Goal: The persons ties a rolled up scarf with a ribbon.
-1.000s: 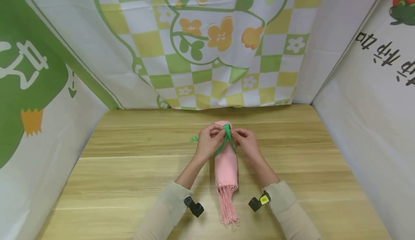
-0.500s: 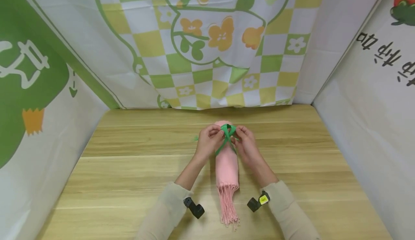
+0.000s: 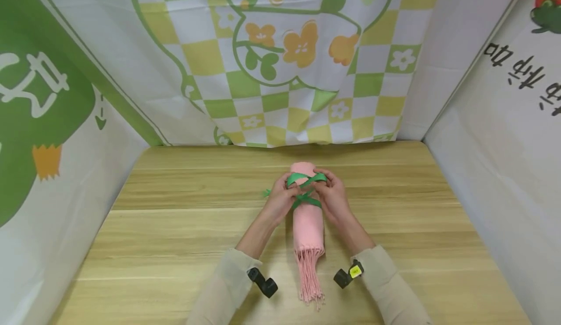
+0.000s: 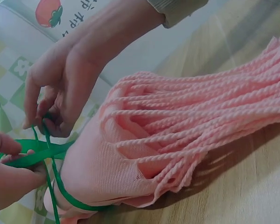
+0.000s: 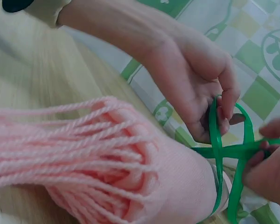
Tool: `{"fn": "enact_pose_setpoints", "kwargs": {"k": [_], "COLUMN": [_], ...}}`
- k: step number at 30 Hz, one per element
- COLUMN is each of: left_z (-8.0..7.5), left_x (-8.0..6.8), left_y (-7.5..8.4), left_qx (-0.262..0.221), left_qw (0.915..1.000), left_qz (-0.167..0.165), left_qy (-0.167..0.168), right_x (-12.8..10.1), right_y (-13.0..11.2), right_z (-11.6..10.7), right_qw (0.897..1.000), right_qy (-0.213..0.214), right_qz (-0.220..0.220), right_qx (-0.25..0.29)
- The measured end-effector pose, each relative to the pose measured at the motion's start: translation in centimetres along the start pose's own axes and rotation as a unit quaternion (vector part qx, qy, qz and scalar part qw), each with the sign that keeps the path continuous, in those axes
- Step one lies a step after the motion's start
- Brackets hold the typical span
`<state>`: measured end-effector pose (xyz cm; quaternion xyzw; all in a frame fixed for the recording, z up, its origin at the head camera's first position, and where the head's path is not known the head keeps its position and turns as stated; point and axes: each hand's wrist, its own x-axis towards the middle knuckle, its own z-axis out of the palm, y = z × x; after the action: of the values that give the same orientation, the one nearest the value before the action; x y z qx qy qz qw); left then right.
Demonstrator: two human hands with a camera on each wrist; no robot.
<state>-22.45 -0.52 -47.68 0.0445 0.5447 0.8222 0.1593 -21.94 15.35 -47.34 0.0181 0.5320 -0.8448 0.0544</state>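
Centrally, both hands (image 3: pixel 307 199) pinching green ribbon (image 3: pixel 307 179) around rolled pink scarf (image 3: pixel 308 222), table edges (image 3: pixel 131 169) distant.

green ribbon (image 3: pixel 307 179) loop now pulled out sideways.

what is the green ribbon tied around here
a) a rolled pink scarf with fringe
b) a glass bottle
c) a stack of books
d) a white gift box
a: both hands pinch the green ribbon where it crosses over the rolled pink scarf, whose fringe lies on the wooden table.
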Motion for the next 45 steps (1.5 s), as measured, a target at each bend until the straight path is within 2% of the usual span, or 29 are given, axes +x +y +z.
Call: {"fn": "enact_pose_setpoints", "kwargs": {"k": [2, 6, 9, 13, 17, 19, 21, 26, 28, 30, 33, 42, 45], "left_z": [-0.2, -0.9, -1.7, -3.1, -4.8, -5.5, -6.1, -7.5, -8.0, -8.4, -9.0, -10.9, -11.5], "left_x": [-0.1, -0.1, -0.3, -0.8, -1.6, -2.0, -2.2, -2.8, -3.0, -3.2, -3.6, -4.7, -5.0], "left_y": [0.0, 0.1, 0.4, 1.0, 1.5, 1.6, 1.6, 1.5, 1.4, 1.2, 0.9, 0.8, 0.9], "left_qx": [0.021, 0.027, -0.005, -0.061, -0.093, -0.098, -0.105, -0.127, -0.139, -0.154, -0.154, -0.130, -0.107], "left_qw": [0.9995, 0.9958, 0.9925, 0.9880, 0.9840, 0.9828, 0.9805, 0.9717, 0.9678, 0.9642, 0.9634, 0.9690, 0.9716], "left_qz": [0.000, 0.020, 0.040, 0.048, 0.051, 0.053, 0.053, 0.050, 0.050, 0.045, 0.030, -0.020, -0.033], "left_qy": [0.022, 0.085, 0.116, 0.134, 0.143, 0.147, 0.157, 0.193, 0.204, 0.211, 0.218, 0.209, 0.208], "right_x": [0.0, 0.0, -0.1, -0.2, -0.1, 0.1, 0.2, 0.1, 0.0, -0.2, -0.4, -0.5, -0.5], "right_y": [0.1, -0.1, -0.5, -1.1, -1.5, -1.7, -2.0, -2.8, -3.0, -3.1, -3.3, -4.5, -4.6], "right_z": [-0.1, -0.8, -2.0, -3.5, -5.2, -6.2, -7.3, -9.5, -10.3, -11.0, -11.9, -14.3, -15.3], "right_qw": [0.997, 0.981, 0.973, 0.966, 0.954, 0.953, 0.956, 0.984, 0.989, 0.990, 0.989, 0.989, 0.990], "right_qy": [0.025, 0.075, 0.071, 0.064, 0.092, 0.105, 0.113, 0.101, 0.102, 0.109, 0.124, 0.125, 0.133], "right_qz": [-0.010, -0.036, -0.059, -0.071, -0.081, -0.083, -0.073, -0.017, -0.001, 0.011, 0.021, 0.017, 0.019], "right_qx": [-0.066, -0.176, -0.212, -0.242, -0.275, -0.273, -0.260, -0.146, -0.103, -0.084, -0.073, -0.079, -0.052]}}
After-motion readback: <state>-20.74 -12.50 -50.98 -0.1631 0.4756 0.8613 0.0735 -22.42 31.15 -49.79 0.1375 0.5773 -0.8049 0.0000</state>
